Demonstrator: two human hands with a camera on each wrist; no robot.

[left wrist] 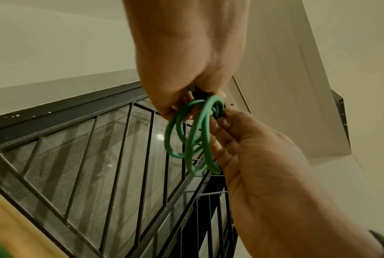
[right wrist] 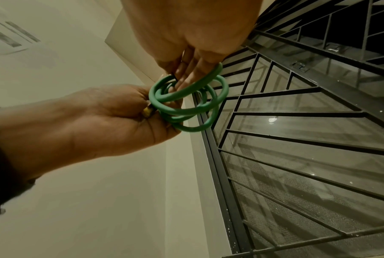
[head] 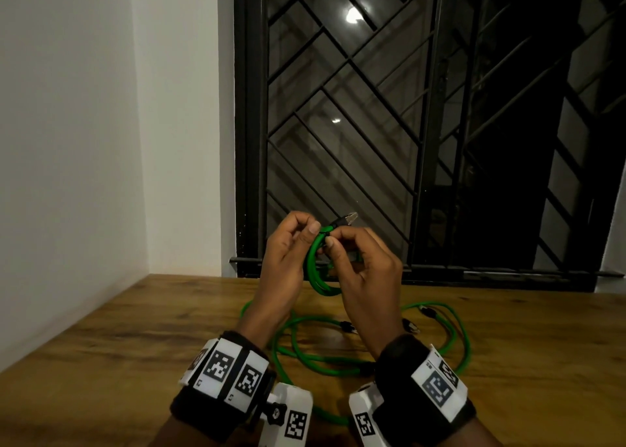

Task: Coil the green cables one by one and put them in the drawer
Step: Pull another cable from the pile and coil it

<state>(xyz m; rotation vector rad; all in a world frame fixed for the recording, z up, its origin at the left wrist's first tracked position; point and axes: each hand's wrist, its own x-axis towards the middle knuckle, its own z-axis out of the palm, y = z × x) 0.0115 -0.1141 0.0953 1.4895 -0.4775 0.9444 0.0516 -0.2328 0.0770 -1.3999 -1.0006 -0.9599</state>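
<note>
Both hands are raised above the bench (head: 101, 338), pinching one coiled green cable (head: 316, 270) at its 12 o'clock. The left hand (head: 288, 253) grips from 9 o'clock, the right hand (head: 362, 263) from 3 o'clock, equally near. The loops hang edge-on toward 6 o'clock. Loose green cables (head: 372, 365) lie below. No drawer is visible.

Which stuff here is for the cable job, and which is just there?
For the job:
- coiled green cable, held up by the left hand and the right hand
- loose green cables on the wooden table

Just there:
- barred window
- white wall
</note>
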